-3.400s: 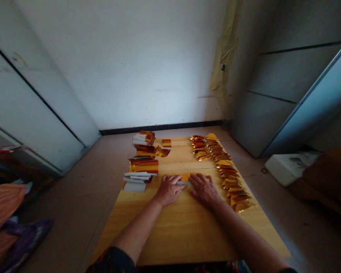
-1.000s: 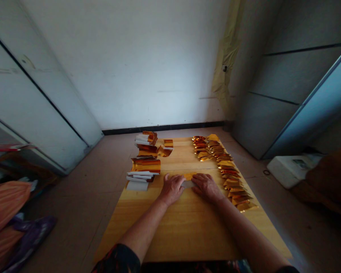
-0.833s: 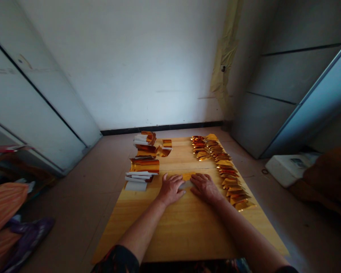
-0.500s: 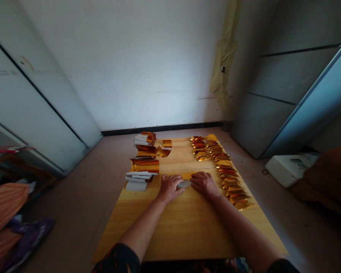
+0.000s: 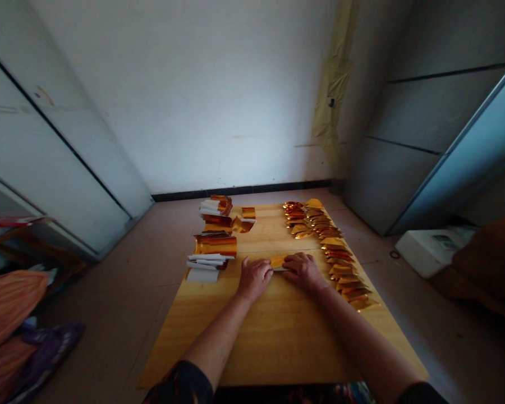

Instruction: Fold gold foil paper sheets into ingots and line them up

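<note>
A small sheet of gold foil paper (image 5: 278, 262) lies between my hands on the wooden table (image 5: 278, 331), its pale underside showing as a thin strip along the near edge. My left hand (image 5: 256, 277) is closed on the sheet's left end, with the fingers curled over it. At the right end my right hand (image 5: 303, 270) grips the same sheet, fingers bent and pressed down. Both hands hide the ends of the paper. To the left are loose gold sheets (image 5: 216, 245) and white-backed sheets (image 5: 204, 275). Rows of folded gold paper pieces (image 5: 343, 269) run down the right side.
More stacked sheets (image 5: 216, 206) stand at the table's far left corner, and further folded pieces (image 5: 297, 219) at the far right. Beyond the table is a white wall (image 5: 235, 112). Cabinets (image 5: 412, 140) flank both sides; a white box (image 5: 423, 252) sits on the floor at right.
The sheet's pale part between my hands has narrowed to a strip as the near edge is folded up. My left fingers have curled in closer; my right hand has barely moved.
</note>
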